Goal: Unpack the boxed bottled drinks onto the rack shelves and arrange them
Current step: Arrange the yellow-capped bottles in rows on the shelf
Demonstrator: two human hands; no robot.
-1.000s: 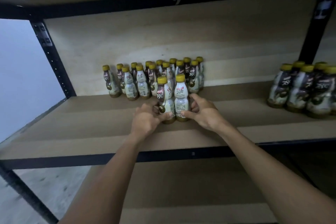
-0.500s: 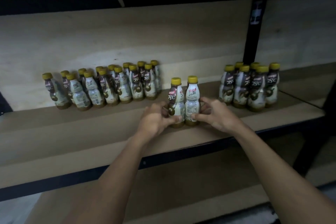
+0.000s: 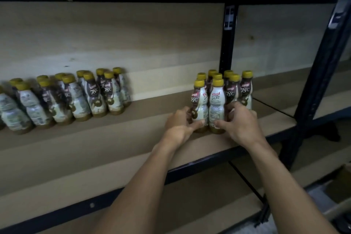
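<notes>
Two yellow-capped drink bottles stand side by side on the wooden rack shelf (image 3: 95,150). My left hand (image 3: 180,125) grips the left bottle (image 3: 198,104) low down, thumb across its front. My right hand (image 3: 239,121) grips the right bottle (image 3: 216,104) the same way. Both bottles stand against the front of a right-hand cluster of bottles (image 3: 237,89) near the dark upright post (image 3: 227,43). A larger group of bottles (image 3: 76,99) stands along the back wall at the left.
The shelf above hangs low overhead. A second dark upright (image 3: 319,74) rises at the right. A lower shelf (image 3: 190,205) lies beneath, and part of a cardboard box (image 3: 340,192) shows at the bottom right.
Both hands have slid the two bottles to the right along the shelf, from beside the left group up against the right-hand cluster. The view has turned right with them.
</notes>
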